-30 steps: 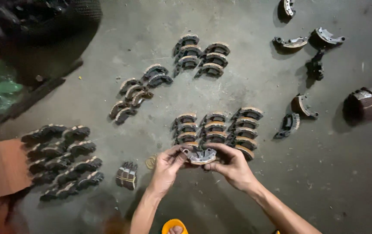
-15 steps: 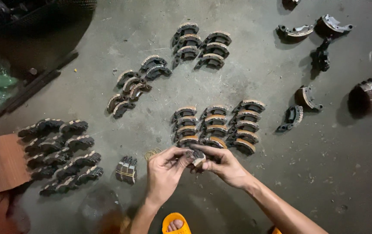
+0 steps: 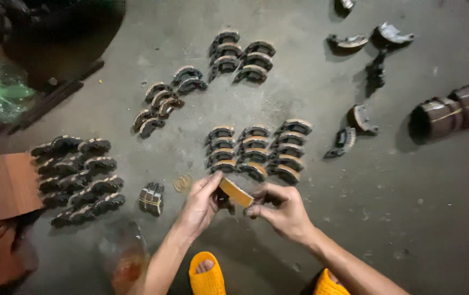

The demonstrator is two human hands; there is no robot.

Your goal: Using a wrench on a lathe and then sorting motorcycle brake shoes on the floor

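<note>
- Grey concrete floor (image 3: 409, 229) fills the head view, with curved brake shoes laid out across it in small groups.
- Left hand (image 3: 200, 205) grips one end of a brake shoe (image 3: 235, 192), thumb and fingers pinched on it; the shoe's tan lining faces up.
- Right hand (image 3: 282, 210) pinches the other end of the same shoe, fingers curled around it, so the part hangs between both hands above the floor.
- Just beyond the hands, three neat rows of shoes (image 3: 256, 150) lie side by side; the nearest ones sit almost under the held part.
- Left of the hands, a small bound stack of shoes (image 3: 151, 198) stands beside a few loose rubber bands (image 3: 182, 183).
- Farther left, a darker cluster of shoes (image 3: 79, 177) lies next to a piece of brown cardboard (image 3: 10, 184).
- Two more groups (image 3: 202, 76) lie farther up the floor.
- At the right, scattered single shoes (image 3: 354, 128) and two banded rolls of lining (image 3: 455, 109) lie well apart from the hands.
- Orange sandals (image 3: 207, 273) show at the bottom edge.
</note>
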